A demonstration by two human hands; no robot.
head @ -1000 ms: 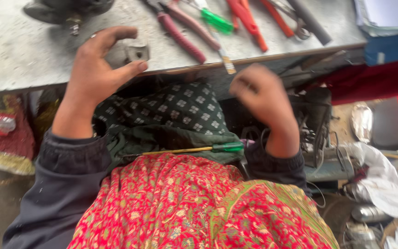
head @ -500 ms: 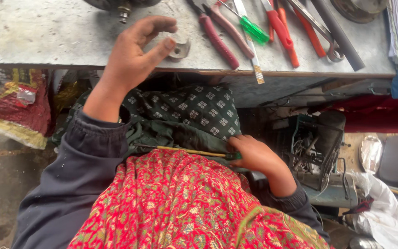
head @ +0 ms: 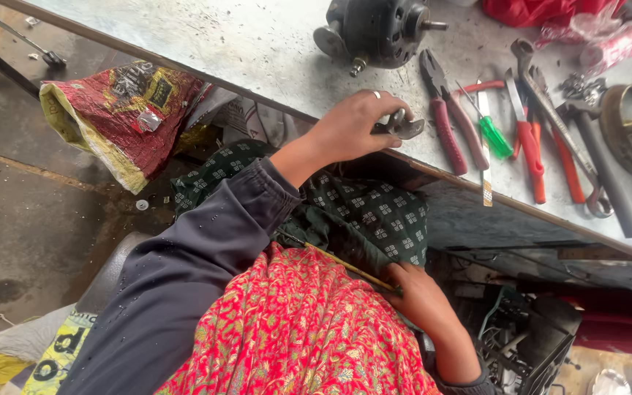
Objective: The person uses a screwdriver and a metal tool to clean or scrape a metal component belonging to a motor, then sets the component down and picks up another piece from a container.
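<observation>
Fingers [head: 393,110] of left hand [head: 352,130] curl shut round small grey metal part [head: 404,127] at table [head: 243,51] front edge. Looks stiff, light, hard; best gripped across its body. Right hand [head: 422,300] low in lap, fingers closed on thin yellow-shafted screwdriver [head: 349,268]. Pliers [head: 444,110] just beside the part, motor [head: 374,29] behind.

Dark sleeves [head: 206,249], red floral garment [head: 294,336]

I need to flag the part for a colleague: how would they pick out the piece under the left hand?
Start at the grey workbench. Below the black motor, near the bench's front edge, the left hand grips a small grey metal part. Unlike the red-handled pliers beside it, it has no handle.
</observation>
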